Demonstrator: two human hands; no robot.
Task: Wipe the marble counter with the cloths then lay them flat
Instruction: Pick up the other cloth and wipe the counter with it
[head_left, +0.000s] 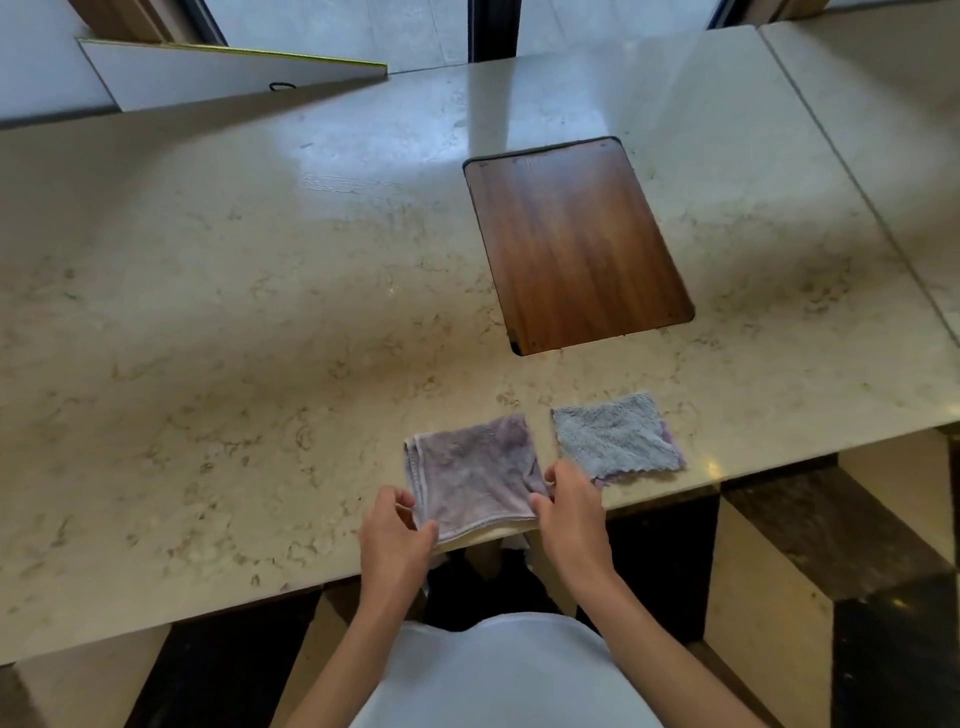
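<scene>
A folded purple cloth (475, 473) lies on the marble counter (234, 322) at its near edge. My left hand (395, 540) pinches the cloth's near left corner. My right hand (569, 512) pinches its near right corner. Just to the right, a grey-blue fluffy cloth (615, 436) lies flat on the counter, with a purple edge showing along its right side. Neither hand touches the grey-blue cloth.
A dark wooden panel (576, 244) is set into the counter behind the cloths. A white board (223, 73) leans at the back left. A seam (852, 171) divides the counter on the right. Below the near edge is a dark-and-cream tiled floor.
</scene>
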